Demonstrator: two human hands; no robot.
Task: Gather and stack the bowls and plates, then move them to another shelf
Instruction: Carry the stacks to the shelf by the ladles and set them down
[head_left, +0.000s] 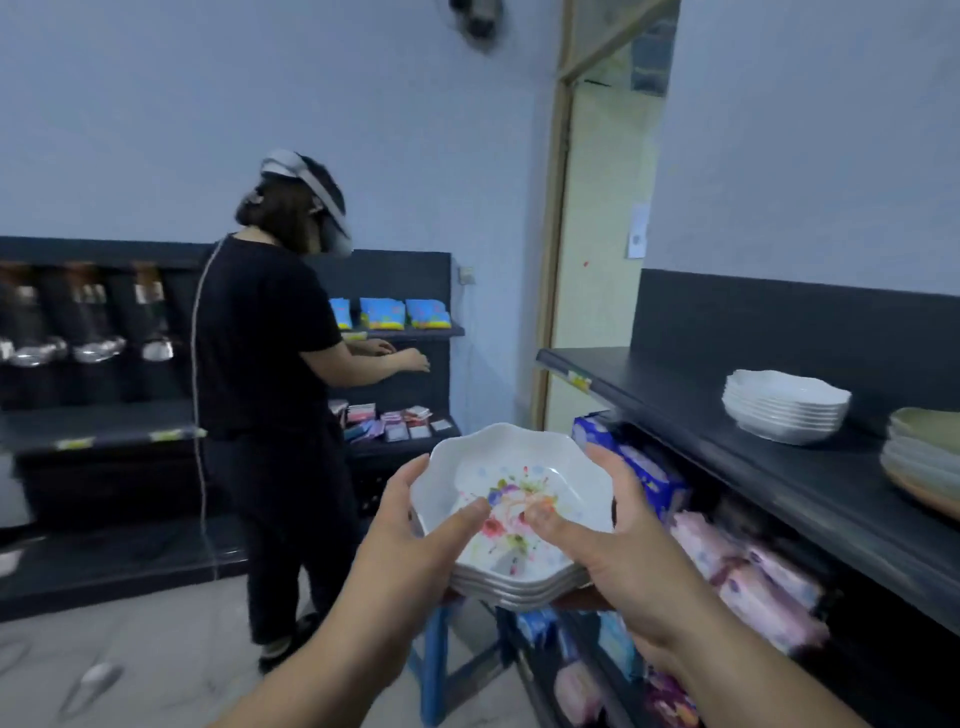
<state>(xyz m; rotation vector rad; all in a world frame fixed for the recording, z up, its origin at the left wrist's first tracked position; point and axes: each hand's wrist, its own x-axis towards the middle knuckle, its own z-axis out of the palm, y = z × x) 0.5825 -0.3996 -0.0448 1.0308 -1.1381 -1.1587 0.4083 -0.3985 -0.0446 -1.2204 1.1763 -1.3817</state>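
Observation:
I hold a stack of white scalloped bowls (511, 499) with a floral print inside the top one, in front of my chest. My left hand (415, 540) grips its left rim with the thumb inside, and my right hand (608, 540) grips the right rim the same way. On the dark shelf (675, 415) to my right stands another stack of white bowls (784, 405). Further right, cut by the frame edge, sits a stack of greenish and orange plates (924, 462).
A person in black with a headset (275, 364) stands ahead left at dark shelving holding small packets. A blue stool (441, 654) is under the bowls I hold. Lower shelves on the right hold packaged goods (753, 571). A doorway (597, 234) lies ahead.

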